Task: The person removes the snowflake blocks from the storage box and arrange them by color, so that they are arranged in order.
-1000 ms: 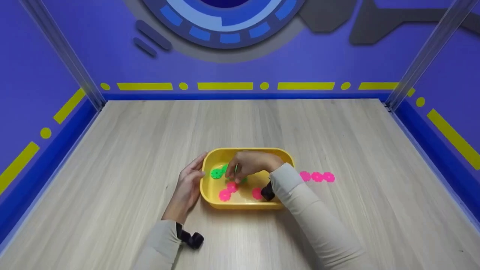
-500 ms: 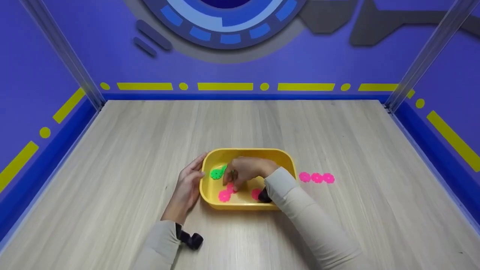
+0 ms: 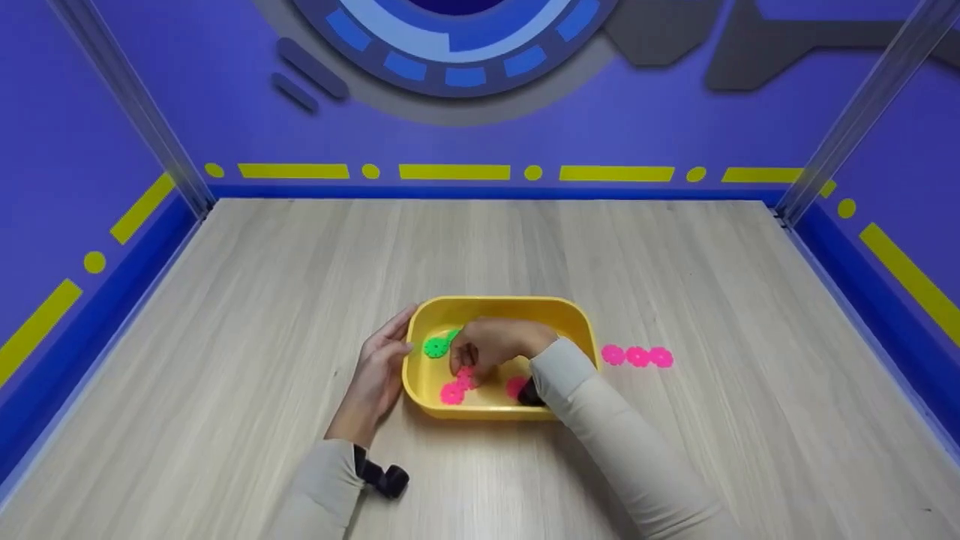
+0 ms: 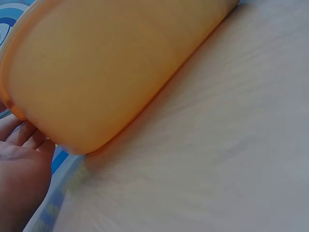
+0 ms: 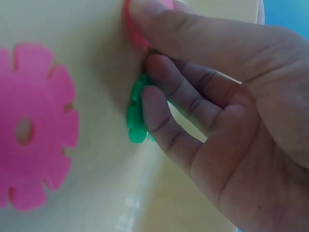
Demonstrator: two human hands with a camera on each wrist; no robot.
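My left hand (image 3: 379, 375) holds the left end of a yellow plastic tub (image 3: 480, 412), thumb at the rim and fingers along the outer wall. Inside the tub, my right hand (image 3: 491, 349) pinches a notched pink plastic disc (image 5: 137, 37) between thumb and finger. Its other fingertips are near a green notched disc (image 5: 135, 113), seen edge-on in the right wrist view. A pink disc (image 3: 452, 393) lies in the tub's front left, and another pink disc (image 3: 516, 387) shows beside the right wrist. Green discs (image 3: 436, 347) sit at the back left, partly covered by the right hand.
Several pink discs (image 3: 637, 356) lie in a row on the wooden table (image 3: 712, 435), just right of the tub. Blue panels (image 3: 480, 142) with yellow marks enclose the table at the back and both sides. Black wrist cameras (image 3: 390, 480) project from the sleeves.
My right hand has moved down and slightly toward the front of the tub, from the green discs to the pink ones, and now pinches a pink disc. The left hand keeps its place.
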